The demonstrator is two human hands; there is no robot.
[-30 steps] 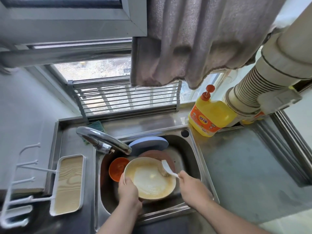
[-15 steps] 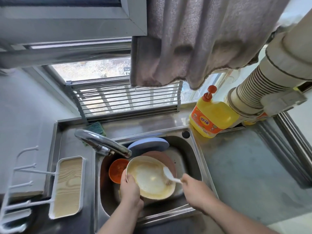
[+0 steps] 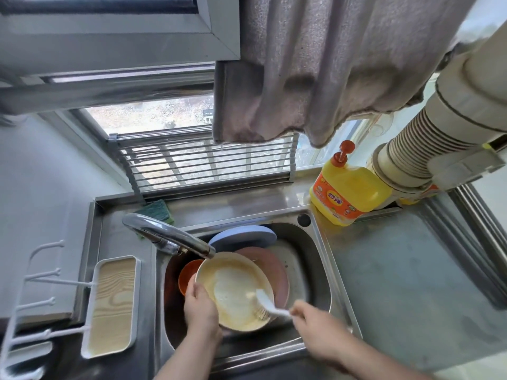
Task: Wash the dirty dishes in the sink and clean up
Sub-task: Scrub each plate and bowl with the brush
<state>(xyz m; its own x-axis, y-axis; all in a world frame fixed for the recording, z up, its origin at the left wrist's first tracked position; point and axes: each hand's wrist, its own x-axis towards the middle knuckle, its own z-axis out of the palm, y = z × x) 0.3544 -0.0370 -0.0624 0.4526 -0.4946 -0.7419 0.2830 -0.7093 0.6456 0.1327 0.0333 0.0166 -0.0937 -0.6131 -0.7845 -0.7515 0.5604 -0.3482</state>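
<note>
Down in the steel sink point(image 3: 323, 259), 4 dishes show: 1 yellow plate point(image 3: 233, 292) tilted under the faucet point(image 3: 167, 234), 1 pink plate point(image 3: 277, 272) behind it, 1 blue plate point(image 3: 241, 237) at the sink's back wall and 1 orange bowl point(image 3: 186, 275) at its left. Fingers of the left hand point(image 3: 201, 311) grip the yellow plate's near-left rim, while the right hand point(image 3: 318, 327) grips 1 white brush point(image 3: 267, 304) whose head lies on that plate. Beside the sink stand 1 yellow detergent bottle point(image 3: 348, 193) at its back-right corner and 1 green sponge point(image 3: 157, 211) behind the faucet.

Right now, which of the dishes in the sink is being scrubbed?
The cream plate: the left hand tilts it up while the right hand works a white brush on it. The pink plate, blue plate and orange bowl lie untouched.
</note>
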